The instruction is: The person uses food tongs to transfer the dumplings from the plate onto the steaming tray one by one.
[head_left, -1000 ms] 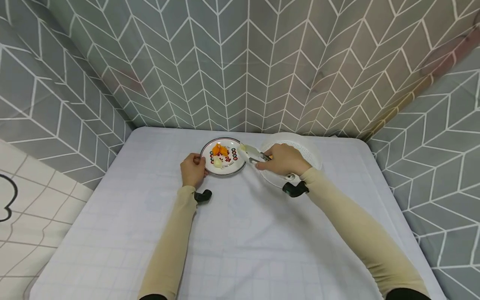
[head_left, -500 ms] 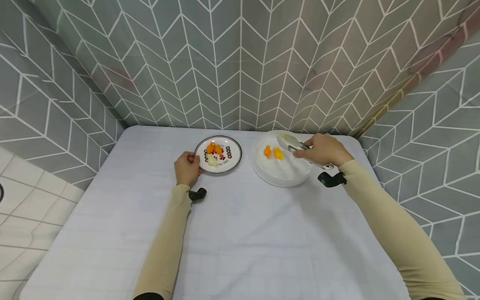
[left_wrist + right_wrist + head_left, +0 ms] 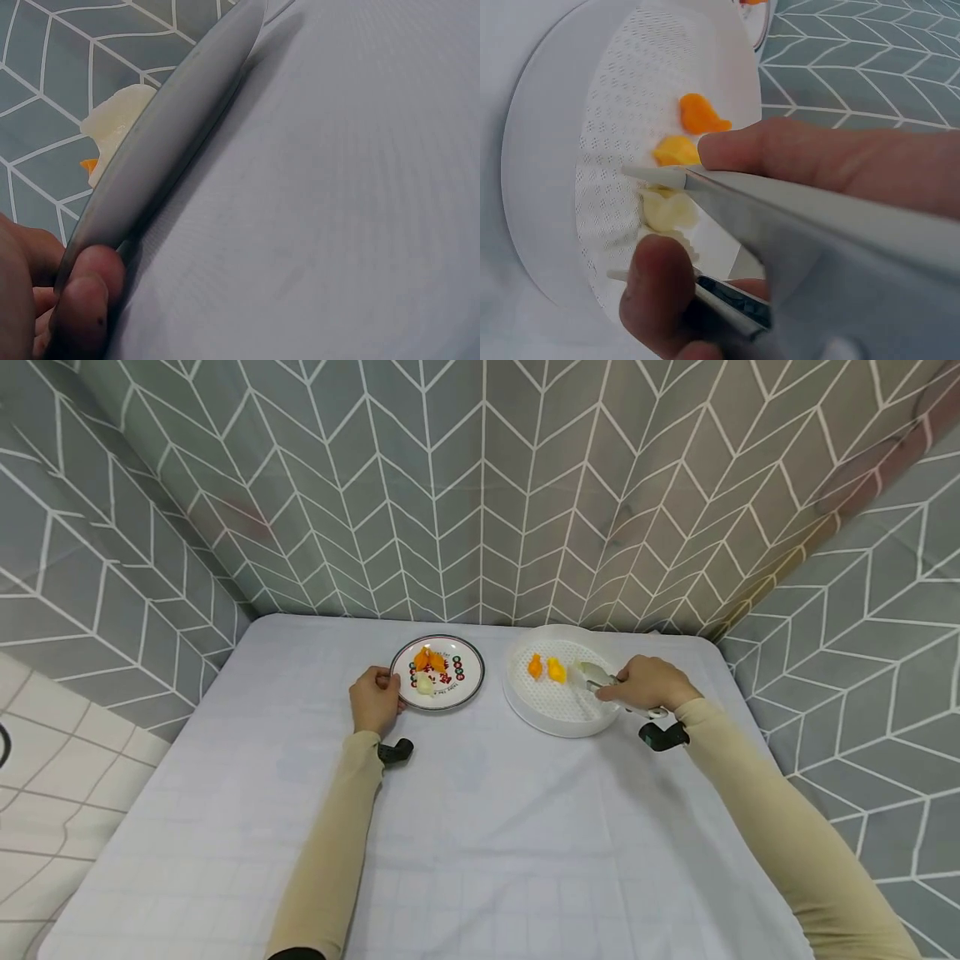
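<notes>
My left hand (image 3: pixel 375 702) pinches the near-left rim of a small white plate (image 3: pixel 471 692) with a dark edge; thumb and fingers also show at its rim in the left wrist view. On the plate lie orange dumpling-shaped pieces (image 3: pixel 429 658) and a pale one (image 3: pixel 425 684). My right hand (image 3: pixel 648 683) grips metal tongs (image 3: pixel 832 232) with whitish tips, lowered into a round white tray (image 3: pixel 558 724) with a dimpled floor. A pale dumpling-shaped piece (image 3: pixel 667 208) lies between the tong tips. Beside it sit a yellow piece (image 3: pixel 675 151) and an orange piece (image 3: pixel 699 114).
A white cloth (image 3: pixel 480 827) covers the table. Just behind the plate and tray hangs a grey curtain (image 3: pixel 450 527) with white chevron lines, which also lines both sides. The plate stands left of the tray with a narrow gap between.
My right hand has carried the tongs from beside the plate rightward over the tray, then lowered them toward its right side with the pale piece. My left hand has stayed at the plate's rim.
</notes>
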Demonstrator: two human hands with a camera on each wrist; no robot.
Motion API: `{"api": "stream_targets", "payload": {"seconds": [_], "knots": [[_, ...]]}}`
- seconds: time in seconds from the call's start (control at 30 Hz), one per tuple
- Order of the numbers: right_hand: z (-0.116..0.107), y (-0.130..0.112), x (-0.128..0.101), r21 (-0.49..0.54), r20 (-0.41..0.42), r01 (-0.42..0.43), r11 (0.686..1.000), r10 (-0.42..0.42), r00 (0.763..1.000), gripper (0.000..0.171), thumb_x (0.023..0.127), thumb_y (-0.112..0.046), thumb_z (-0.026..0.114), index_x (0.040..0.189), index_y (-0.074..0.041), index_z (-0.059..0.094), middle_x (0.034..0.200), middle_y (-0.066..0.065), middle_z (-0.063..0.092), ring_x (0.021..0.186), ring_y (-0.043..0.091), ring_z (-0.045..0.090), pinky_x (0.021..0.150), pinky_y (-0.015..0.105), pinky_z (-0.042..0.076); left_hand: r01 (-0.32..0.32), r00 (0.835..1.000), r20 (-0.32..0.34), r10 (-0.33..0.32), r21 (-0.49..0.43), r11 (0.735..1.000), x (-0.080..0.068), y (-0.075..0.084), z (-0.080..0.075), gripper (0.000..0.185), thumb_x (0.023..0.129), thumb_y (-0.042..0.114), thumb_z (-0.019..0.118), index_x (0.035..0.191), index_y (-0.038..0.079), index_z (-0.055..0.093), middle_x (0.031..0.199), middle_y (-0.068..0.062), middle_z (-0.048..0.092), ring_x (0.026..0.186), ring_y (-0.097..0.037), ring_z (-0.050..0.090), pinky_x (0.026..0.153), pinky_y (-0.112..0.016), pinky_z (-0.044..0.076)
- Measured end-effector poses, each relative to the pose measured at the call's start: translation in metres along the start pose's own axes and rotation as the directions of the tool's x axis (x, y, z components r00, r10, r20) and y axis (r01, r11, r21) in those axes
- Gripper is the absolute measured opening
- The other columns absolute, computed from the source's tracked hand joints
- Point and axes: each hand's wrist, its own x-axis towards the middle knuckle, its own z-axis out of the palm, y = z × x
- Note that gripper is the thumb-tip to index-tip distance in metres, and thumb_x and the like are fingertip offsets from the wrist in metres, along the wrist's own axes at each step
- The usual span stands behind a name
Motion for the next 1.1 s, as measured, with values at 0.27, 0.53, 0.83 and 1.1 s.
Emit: {"api": "stream_targets", "payload": {"seconds": [0.27, 0.53, 0.83, 1.1], "knots": [[0.002, -0.005, -0.003, -0.054, 0.013, -0.019, 0.998, 0.02, 1.0, 0.046, 0.094, -0.053, 0.068, 0.081, -0.009, 0.074, 0.061, -0.005, 0.049, 0.063, 0.017, 0.052, 0.054, 0.028, 0.037, -0.019, 1.0, -0.012, 0.019, -0.003, 1.0, 0.0, -0.001, 0.004, 0.029, 0.108, 0.017, 0.061, 0.127, -0.004, 0.063, 0.096, -0.018, 0.07, 0.053, -0.013, 0.064, 0.047, -0.019, 0.056], [-0.004, -0.004, -0.01, -0.105, 0.012, -0.055, 0.993, 0.056, 0.998, 0.053, 0.091, -0.062, 0.069, 0.065, -0.019, 0.053, 0.062, -0.005, 0.047, 0.064, 0.018, 0.052, 0.055, 0.029, 0.037, -0.01, 1.0, -0.005, 0.01, 0.0, 1.0, 0.002, -0.004, 0.007, 0.029, 0.108, 0.018, 0.061, 0.128, -0.003, 0.063, 0.097, -0.016, 0.07, 0.054, -0.014, 0.065, 0.048, -0.02, 0.057], [-0.014, 0.003, -0.017, -0.014, -0.072, -0.052, 0.999, 0.051, 0.996, 0.074, 0.09, -0.073, 0.067, 0.112, -0.002, 0.074, 0.087, 0.006, 0.068, 0.075, 0.023, 0.061, 0.057, 0.032, 0.046, -0.029, 1.0, 0.011, 0.029, -0.004, 1.0, 0.006, -0.001, 0.002, 0.029, 0.108, 0.018, 0.06, 0.128, -0.004, 0.063, 0.097, -0.018, 0.07, 0.055, -0.014, 0.066, 0.049, -0.021, 0.058], [0.005, -0.024, 0.0, 0.112, -0.233, 0.097, 0.989, -0.069, 0.97, 0.086, 0.096, -0.068, 0.062, 0.144, 0.004, 0.062, 0.108, 0.019, 0.077, 0.08, 0.025, 0.071, 0.063, 0.03, 0.052, -0.023, 1.0, 0.001, 0.023, -0.011, 1.0, 0.004, -0.006, 0.001, 0.03, 0.108, 0.017, 0.06, 0.129, -0.004, 0.063, 0.098, -0.018, 0.068, 0.053, -0.012, 0.065, 0.048, -0.02, 0.057]]}}
